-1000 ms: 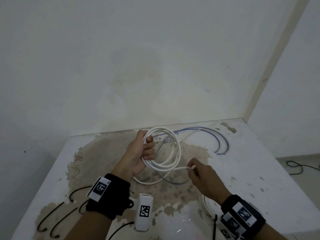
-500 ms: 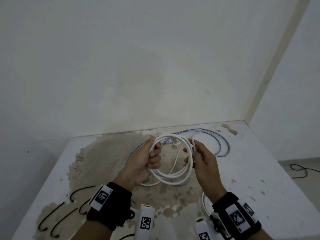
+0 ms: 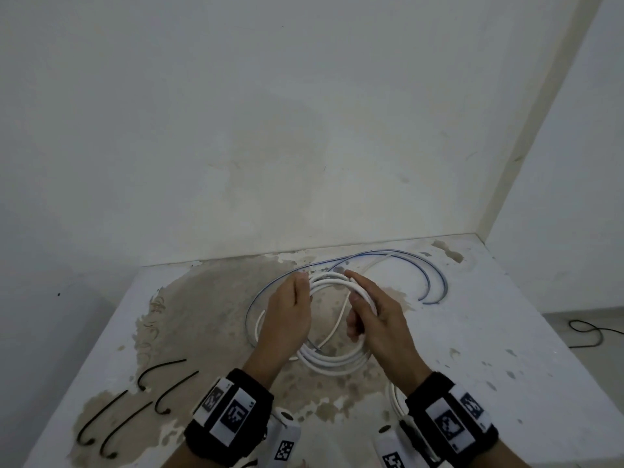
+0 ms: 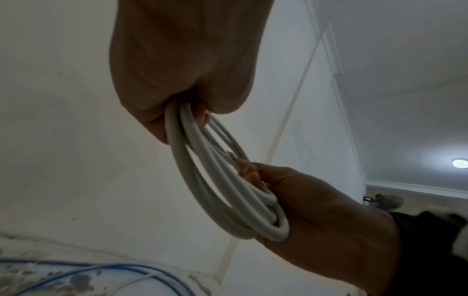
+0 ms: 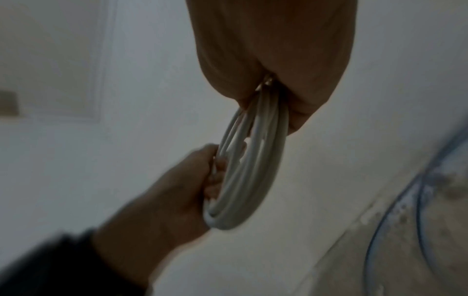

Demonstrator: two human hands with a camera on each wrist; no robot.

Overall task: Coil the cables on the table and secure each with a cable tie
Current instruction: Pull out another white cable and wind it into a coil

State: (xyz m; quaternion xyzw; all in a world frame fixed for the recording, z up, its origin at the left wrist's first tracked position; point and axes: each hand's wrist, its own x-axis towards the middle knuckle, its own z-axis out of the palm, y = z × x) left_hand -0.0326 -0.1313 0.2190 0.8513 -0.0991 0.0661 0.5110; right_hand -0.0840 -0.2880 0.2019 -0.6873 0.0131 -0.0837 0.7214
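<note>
A white cable coil (image 3: 332, 364) of several loops hangs above the table between both hands. My left hand (image 3: 287, 315) grips its left side, fingers curled round the strands (image 4: 192, 140). My right hand (image 3: 374, 312) grips the right side of the same coil (image 5: 255, 160). A blue cable (image 3: 435, 275) lies loose on the table behind the hands, with a thin white cable (image 3: 337, 319) beside it. Several black cable ties (image 3: 135, 403) lie at the table's front left.
The table (image 3: 506, 332) is white with a worn brown patch and meets the wall at the back. Its right edge drops to the floor, where a black cord (image 3: 587, 329) lies. Another white cable loop (image 3: 396, 400) lies by my right wrist.
My right hand brought the cable's loose end up and closed round the right side of the coil. Both hands now hold the coil a little lower and nearer the table.
</note>
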